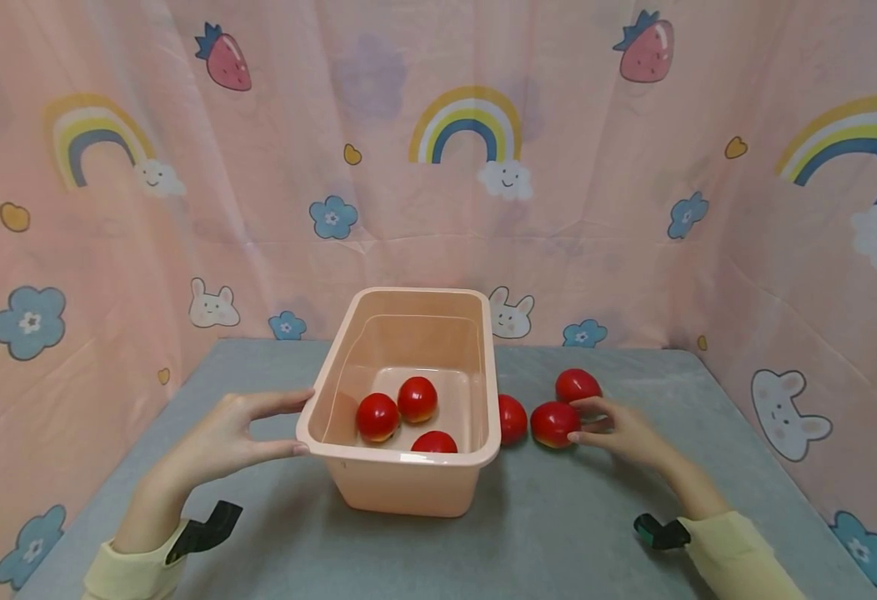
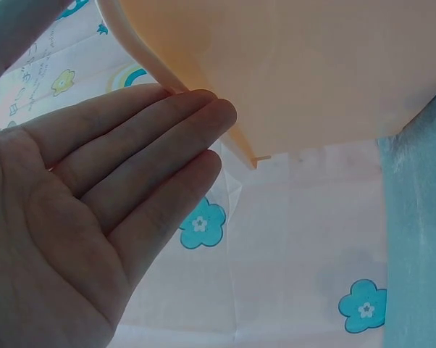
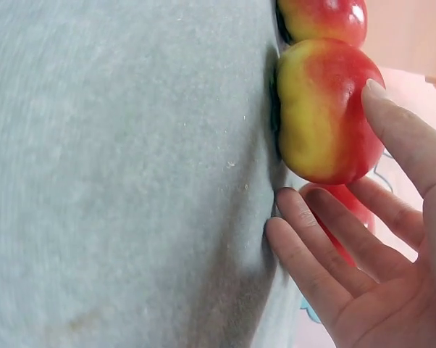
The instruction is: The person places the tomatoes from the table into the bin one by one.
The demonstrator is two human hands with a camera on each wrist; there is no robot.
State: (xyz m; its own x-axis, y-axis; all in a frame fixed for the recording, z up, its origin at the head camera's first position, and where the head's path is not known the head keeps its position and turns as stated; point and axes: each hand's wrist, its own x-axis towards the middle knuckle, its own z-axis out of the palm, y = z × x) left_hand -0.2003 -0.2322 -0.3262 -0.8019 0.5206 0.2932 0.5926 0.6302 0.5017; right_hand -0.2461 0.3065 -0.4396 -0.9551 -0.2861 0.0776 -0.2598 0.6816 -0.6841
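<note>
A peach-coloured plastic bin (image 1: 408, 487) holds three red apples (image 1: 378, 417). At its left side my left hand (image 1: 213, 442) touches the rim with straight fingers and thumb; in the left wrist view the fingertips (image 2: 219, 114) lie against the outer wall. On the right, my right hand (image 1: 633, 435) is at a red-and-yellow apple (image 3: 330, 112) on the table. Its thumb meets that apple, while the other fingers spread loosely beside it. A second apple (image 1: 578, 385) lies just behind, and a third apple (image 1: 512, 419) sits against the bin's right side, partly hidden by it.
The grey table (image 1: 558, 533) ends at a pink curtain (image 1: 273, 192) printed with rainbows, flowers and rabbits, which hangs behind and along both sides. Black straps (image 1: 206, 531) circle the yellow sleeves at both wrists.
</note>
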